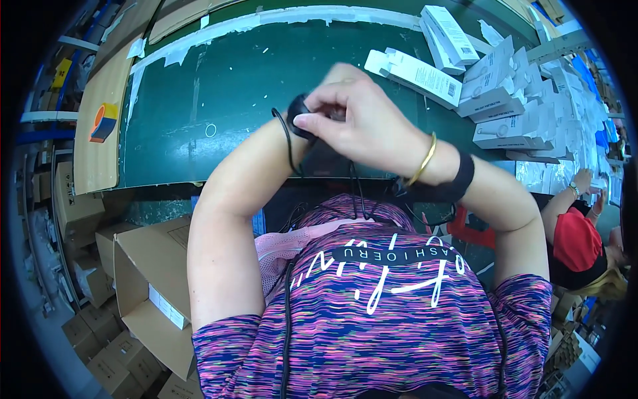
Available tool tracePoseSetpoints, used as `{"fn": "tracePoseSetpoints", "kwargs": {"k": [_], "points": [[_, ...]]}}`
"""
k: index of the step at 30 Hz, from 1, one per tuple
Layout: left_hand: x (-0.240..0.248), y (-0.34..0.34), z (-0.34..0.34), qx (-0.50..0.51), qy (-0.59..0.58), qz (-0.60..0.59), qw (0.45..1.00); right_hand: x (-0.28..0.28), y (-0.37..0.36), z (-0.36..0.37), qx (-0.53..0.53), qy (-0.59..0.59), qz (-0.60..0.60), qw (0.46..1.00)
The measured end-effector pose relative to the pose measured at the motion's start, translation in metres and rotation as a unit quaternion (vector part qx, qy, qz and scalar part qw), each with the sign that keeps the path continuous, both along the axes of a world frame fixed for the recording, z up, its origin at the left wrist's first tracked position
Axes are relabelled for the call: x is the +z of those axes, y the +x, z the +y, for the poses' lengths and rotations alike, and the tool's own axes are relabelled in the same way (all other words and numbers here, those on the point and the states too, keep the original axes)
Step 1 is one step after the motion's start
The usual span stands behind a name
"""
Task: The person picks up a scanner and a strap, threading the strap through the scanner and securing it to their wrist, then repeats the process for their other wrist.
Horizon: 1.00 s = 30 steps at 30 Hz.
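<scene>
My right hand (369, 116) reaches across to my left wrist. Its thumb and fingers pinch a black wristband (300, 118) worn there. A thin black cord loops around the forearm beside that band. Most of my left hand (340, 72) lies behind the right one, so its fingers cannot be made out. On my right wrist are a gold-coloured bangle (425, 159) and a wide black band (463, 176), with dark cords hanging between the two arms. Both hands are above the near part of the green tabletop (219, 86).
White printed cartons (425, 76) lie at the back right, beside a pile of flattened or open white boxes (512, 100). An orange and blue tape roll (103, 123) sits at the left edge. Below left stands an open cardboard box (149, 266). Another person (578, 233) works at far right.
</scene>
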State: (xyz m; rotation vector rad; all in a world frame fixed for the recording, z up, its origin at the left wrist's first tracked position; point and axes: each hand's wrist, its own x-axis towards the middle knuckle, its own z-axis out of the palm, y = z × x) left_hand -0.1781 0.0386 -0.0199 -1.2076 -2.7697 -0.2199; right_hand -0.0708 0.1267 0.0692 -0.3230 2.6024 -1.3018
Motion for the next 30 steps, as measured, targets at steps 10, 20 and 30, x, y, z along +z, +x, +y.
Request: {"fn": "tracePoseSetpoints", "kwargs": {"k": [10, 20, 30], "points": [[0.079, -0.061, -0.01, 0.028, 0.392, -0.31, 0.866, -0.014, 0.018, 0.001, -0.092, -0.182, 0.384, 0.901], [0.076, -0.039, 0.013, 0.016, 0.546, -0.454, 0.704, -0.023, -0.001, -0.007, -0.095, -0.108, 0.439, 0.887], [0.065, -0.038, 0.018, 0.087, 0.585, -0.429, 0.683, -0.032, -0.001, 0.017, -0.005, 0.01, 0.395, 0.919]]}}
